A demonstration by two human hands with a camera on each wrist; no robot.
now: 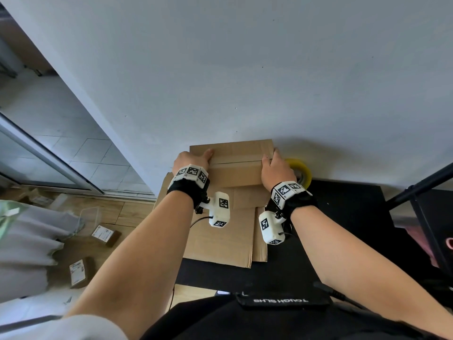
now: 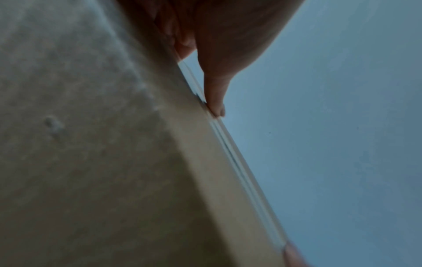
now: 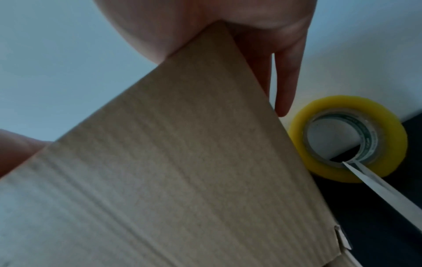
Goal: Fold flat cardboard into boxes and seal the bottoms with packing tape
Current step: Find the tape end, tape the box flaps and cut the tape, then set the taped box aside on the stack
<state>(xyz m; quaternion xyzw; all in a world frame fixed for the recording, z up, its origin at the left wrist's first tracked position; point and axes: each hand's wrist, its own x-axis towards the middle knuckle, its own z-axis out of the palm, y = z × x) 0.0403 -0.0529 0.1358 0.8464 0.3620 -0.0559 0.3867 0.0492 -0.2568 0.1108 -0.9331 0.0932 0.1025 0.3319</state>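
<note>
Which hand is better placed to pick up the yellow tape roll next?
Probably the right hand: the yellow packing tape roll stands just beside it, at the right end of the brown cardboard box. The left hand holds the box's far end.

Beyond my grip rises a pale wall (image 1: 269, 69). Under my arms lies a black tabletop (image 1: 343, 241). Off to the left of my grip, a sliding glass door (image 1: 36, 153) meets a wooden floor (image 1: 127, 212), where two small labelled parcels (image 1: 106, 234) lie. To the right stands a black metal frame (image 1: 421, 212).
</note>
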